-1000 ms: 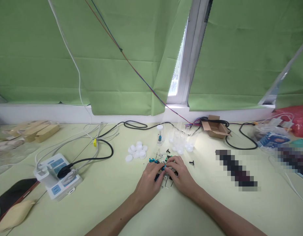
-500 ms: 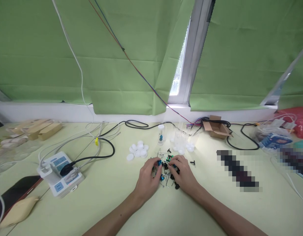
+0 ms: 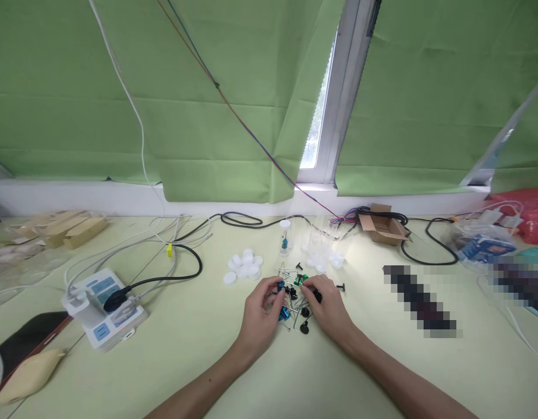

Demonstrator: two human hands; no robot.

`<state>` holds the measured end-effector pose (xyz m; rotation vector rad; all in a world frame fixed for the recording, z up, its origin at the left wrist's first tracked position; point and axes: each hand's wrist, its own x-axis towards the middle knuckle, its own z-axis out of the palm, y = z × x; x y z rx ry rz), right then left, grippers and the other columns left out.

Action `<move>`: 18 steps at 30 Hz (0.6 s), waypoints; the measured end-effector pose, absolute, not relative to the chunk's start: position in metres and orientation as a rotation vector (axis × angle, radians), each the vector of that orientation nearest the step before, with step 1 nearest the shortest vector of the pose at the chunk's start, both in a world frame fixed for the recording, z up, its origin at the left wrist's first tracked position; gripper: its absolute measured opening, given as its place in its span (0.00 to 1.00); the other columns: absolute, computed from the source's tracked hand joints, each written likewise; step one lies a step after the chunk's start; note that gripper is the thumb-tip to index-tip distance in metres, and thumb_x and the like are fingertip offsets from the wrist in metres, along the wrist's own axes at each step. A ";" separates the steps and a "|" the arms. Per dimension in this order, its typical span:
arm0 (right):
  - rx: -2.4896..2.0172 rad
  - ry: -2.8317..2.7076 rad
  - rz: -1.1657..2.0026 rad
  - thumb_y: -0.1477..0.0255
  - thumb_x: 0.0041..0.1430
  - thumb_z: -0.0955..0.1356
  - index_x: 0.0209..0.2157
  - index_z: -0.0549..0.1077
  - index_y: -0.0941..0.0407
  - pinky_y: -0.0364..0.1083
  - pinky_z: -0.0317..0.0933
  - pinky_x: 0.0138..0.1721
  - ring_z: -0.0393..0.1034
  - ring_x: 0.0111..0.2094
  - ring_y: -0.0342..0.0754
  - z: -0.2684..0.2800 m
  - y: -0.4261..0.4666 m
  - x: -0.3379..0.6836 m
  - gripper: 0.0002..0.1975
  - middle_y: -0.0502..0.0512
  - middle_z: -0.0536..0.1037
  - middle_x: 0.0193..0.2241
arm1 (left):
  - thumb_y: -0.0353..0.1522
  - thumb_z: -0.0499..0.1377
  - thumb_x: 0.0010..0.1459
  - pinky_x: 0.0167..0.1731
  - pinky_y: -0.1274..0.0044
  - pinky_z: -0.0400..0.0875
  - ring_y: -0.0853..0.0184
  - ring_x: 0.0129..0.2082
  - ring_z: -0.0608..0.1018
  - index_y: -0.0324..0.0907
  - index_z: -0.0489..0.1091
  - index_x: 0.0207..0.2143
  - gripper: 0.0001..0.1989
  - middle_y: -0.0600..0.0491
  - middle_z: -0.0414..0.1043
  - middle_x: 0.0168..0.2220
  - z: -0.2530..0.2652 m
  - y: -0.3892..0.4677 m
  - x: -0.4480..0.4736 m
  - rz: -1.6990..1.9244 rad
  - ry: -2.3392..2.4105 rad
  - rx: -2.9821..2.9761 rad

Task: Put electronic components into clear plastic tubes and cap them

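My left hand (image 3: 261,308) is closed, with a small blue metal part (image 3: 280,286) between thumb and fingertips. Across from it, my right hand (image 3: 328,305) has its thumb and fingers pressed together at the right side of the pile; what they pinch is hidden. Between and below the hands lies a jumble of thin metal rods (image 3: 296,317), a green part (image 3: 303,279), another blue part (image 3: 285,313) and black round-headed pieces (image 3: 304,327). Two black T-shaped pieces lie apart, one behind the pile (image 3: 299,266) and one right of my right hand (image 3: 341,287).
Behind the pile stand a capped clear vial (image 3: 285,240) holding a blue part and several clear tubes (image 3: 320,241). White caps (image 3: 243,266) lie left of these. A power strip (image 3: 109,308) with cables is at left, an open cardboard box (image 3: 382,227) at back right.
The black round-headed piece at the front of the pile has shifted left. My right fingertips have moved slightly away from my left hand. My left hand still pinches the blue part.
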<state>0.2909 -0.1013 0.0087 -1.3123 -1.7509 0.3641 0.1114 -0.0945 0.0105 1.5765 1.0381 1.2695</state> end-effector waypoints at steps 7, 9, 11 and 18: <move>-1.292 -1.611 0.440 0.67 0.66 0.64 0.34 0.72 0.55 0.46 0.61 0.34 0.69 0.31 0.49 0.010 -0.102 0.291 0.09 0.53 0.76 0.30 | 0.37 0.61 0.59 0.36 0.74 0.77 0.65 0.35 0.78 0.41 0.70 0.45 0.13 0.50 0.73 0.36 0.010 -0.093 0.113 1.283 1.018 1.461; -1.300 -1.579 0.464 0.66 0.66 0.63 0.33 0.72 0.55 0.45 0.60 0.33 0.68 0.29 0.48 0.012 -0.103 0.292 0.10 0.52 0.76 0.28 | 0.37 0.61 0.59 0.36 0.74 0.77 0.65 0.36 0.77 0.41 0.71 0.45 0.13 0.50 0.73 0.36 0.010 -0.093 0.113 1.287 1.033 1.468; -1.310 -1.548 0.490 0.65 0.66 0.63 0.33 0.71 0.55 0.45 0.60 0.32 0.68 0.28 0.47 0.013 -0.104 0.292 0.11 0.51 0.75 0.26 | 0.38 0.61 0.59 0.36 0.74 0.76 0.65 0.36 0.77 0.41 0.71 0.44 0.14 0.49 0.73 0.37 0.010 -0.093 0.113 1.290 1.047 1.482; -1.299 -1.471 0.534 0.64 0.66 0.63 0.32 0.67 0.54 0.45 0.62 0.35 0.70 0.30 0.48 0.014 -0.105 0.292 0.11 0.51 0.75 0.27 | 0.39 0.61 0.58 0.34 0.75 0.75 0.65 0.34 0.78 0.41 0.73 0.44 0.14 0.48 0.75 0.36 0.009 -0.093 0.112 1.331 1.076 1.514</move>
